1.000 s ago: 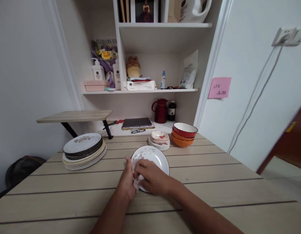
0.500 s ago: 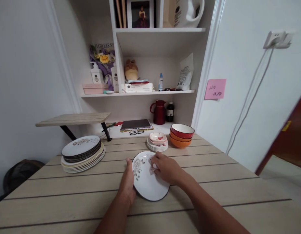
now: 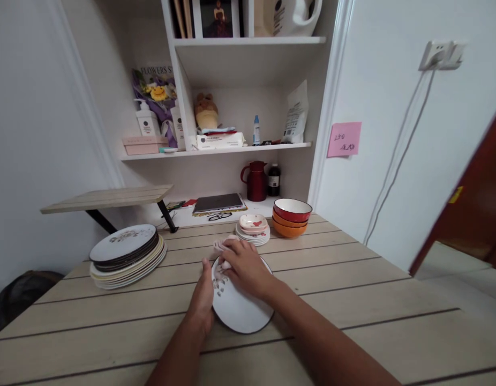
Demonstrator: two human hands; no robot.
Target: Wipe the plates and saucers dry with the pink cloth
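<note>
A round white plate (image 3: 243,312) with a dark rim and a printed flower pattern is in front of me, low over the wooden table. My left hand (image 3: 202,296) grips its left edge, thumb up along the rim and the other fingers hidden beneath. Across the plate's upper part lies my right hand (image 3: 247,268), pressing a pale pinkish cloth (image 3: 221,246) against the flowered side. Part of the cloth sticks out past the far rim; the rest is hidden under the fingers.
To the left is a stack of plates (image 3: 125,242) beside a small raised shelf (image 3: 107,197). Behind my hands stand small dishes (image 3: 253,223) on saucers and stacked red and orange bowls (image 3: 290,229). Farther back are glasses (image 3: 219,216), a laptop (image 3: 218,202) and a red jug (image 3: 256,181).
My right hand has moved left across the plate with the cloth, from its upper right to the flowered upper left. My left hand keeps its hold. The view has shifted slightly.
</note>
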